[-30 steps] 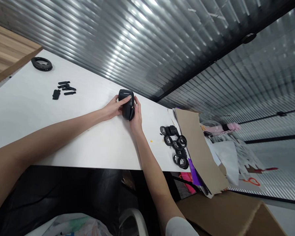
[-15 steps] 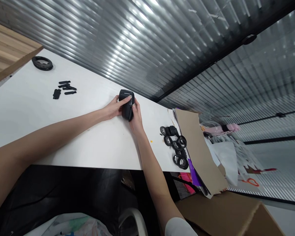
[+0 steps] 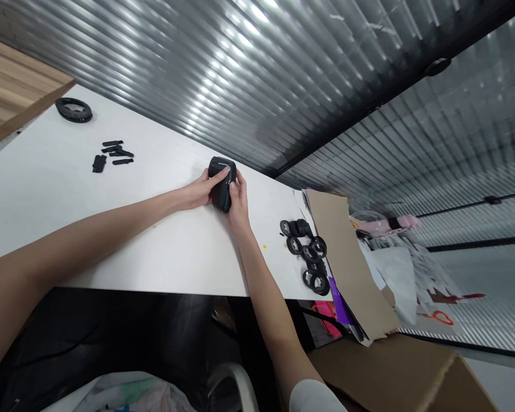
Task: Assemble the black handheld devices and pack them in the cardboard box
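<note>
A glossy black device (image 3: pixel 221 191) with small light lettering near its top is held just over the white table (image 3: pixel 175 246), near the far edge. My left hand (image 3: pixel 199 190) grips its left side, with the thumb lying across the front. On its lower right side, my right hand (image 3: pixel 239 203) closes round it with the thumb on the front face. The fingers behind the device are partly hidden. Several small black strips (image 3: pixel 121 152) lie to the left, beside a black flat piece (image 3: pixel 98 163).
A larger black ring (image 3: pixel 74 110) lies at the far left. Several black rings (image 3: pixel 310 253) cluster at the right, beside leaning cardboard (image 3: pixel 352 257). A ribbed translucent wall (image 3: pixel 189 68) borders the table's far side. An open cardboard box (image 3: pixel 395 372) stands at the lower right.
The black device has turned slightly in my hands and shifted a little to the right. Both hands keep their hold on it.
</note>
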### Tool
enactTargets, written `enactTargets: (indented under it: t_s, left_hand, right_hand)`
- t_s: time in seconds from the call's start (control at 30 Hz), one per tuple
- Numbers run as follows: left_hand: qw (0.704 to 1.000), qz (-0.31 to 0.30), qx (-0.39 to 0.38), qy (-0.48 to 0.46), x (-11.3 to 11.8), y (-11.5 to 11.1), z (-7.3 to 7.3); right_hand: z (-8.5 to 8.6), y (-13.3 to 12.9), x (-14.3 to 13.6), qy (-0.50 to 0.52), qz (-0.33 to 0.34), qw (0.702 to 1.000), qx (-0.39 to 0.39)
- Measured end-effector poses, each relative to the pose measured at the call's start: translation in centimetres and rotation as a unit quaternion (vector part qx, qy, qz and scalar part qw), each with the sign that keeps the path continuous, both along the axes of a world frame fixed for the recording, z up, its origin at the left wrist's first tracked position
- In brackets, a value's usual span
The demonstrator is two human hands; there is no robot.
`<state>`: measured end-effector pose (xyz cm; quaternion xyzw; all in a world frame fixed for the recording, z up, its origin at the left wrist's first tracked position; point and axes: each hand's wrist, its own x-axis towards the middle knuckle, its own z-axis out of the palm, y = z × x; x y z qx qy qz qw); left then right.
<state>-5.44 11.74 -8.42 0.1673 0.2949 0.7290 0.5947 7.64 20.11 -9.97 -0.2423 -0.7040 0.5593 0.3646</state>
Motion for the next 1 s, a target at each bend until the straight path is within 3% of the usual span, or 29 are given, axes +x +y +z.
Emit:
enactTargets:
  t_s: [0.27,0.53,0.83,1.0]
  left_hand:
    - [1.000,-0.010,-0.026,-0.010,0.2,-0.1,0.2]
    - [0.999,-0.014,-0.041,0.001,-0.2,-0.1,0.1]
    - [0.996,-0.068,-0.061,-0.002,-0.5,-0.3,1.0]
    - [0.995,-0.091,-0.036,0.000,-0.4,-0.6,1.4]
  right_hand:
    - [-0.7,0.4,-0.1,-0.007,-0.027,1.000,0.007]
    - [-0.5,0.3,0.2,-0.042,0.056,0.997,-0.041]
    - [-0.2,0.7,0.5,-0.055,0.102,0.993,-0.011]
    - [0.1,0.5,0.7,-0.068,0.116,0.991,0.002]
